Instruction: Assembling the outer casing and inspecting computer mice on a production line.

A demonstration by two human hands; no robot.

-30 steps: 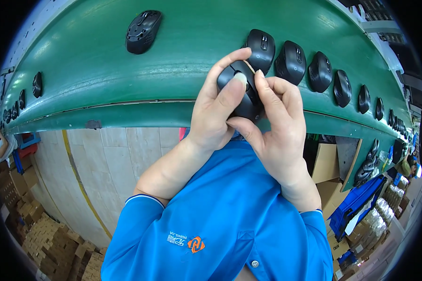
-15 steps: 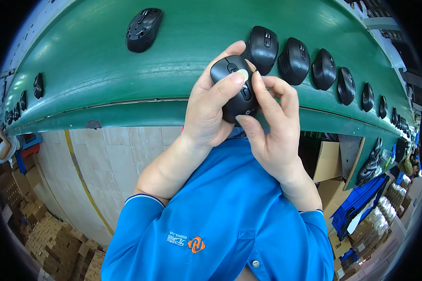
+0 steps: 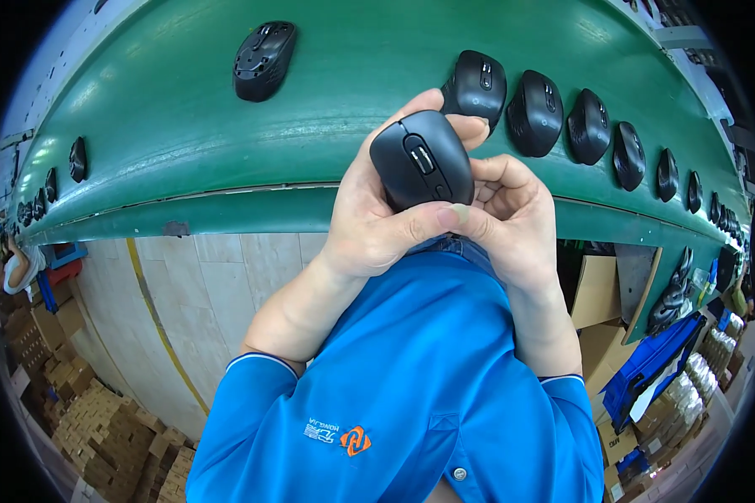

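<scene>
Between my two hands is a black computer mouse (image 3: 428,159), its scroll wheel facing up, held above the near edge of the green bench. My left hand (image 3: 356,218) wraps its left side, fingers behind it and thumb across its lower end. My right hand (image 3: 516,214) grips the lower right of the same mouse, its thumb against the left thumb and its fingers curled at the side. Just beyond my fingers lies another black mouse (image 3: 478,84) on the bench, partly hidden by my hand.
A row of black mice (image 3: 535,113) runs off to the right along the green bench (image 3: 344,75). One mouse without its top cover (image 3: 264,61) lies at the far left. Stacked cartons (image 3: 109,432) stand on the floor at left; a blue bin (image 3: 654,369) is at right.
The held mouse has turned and tilted, showing more of its front. My left thumb has slid from its buttons to its lower end, and my right fingers have moved down its side.
</scene>
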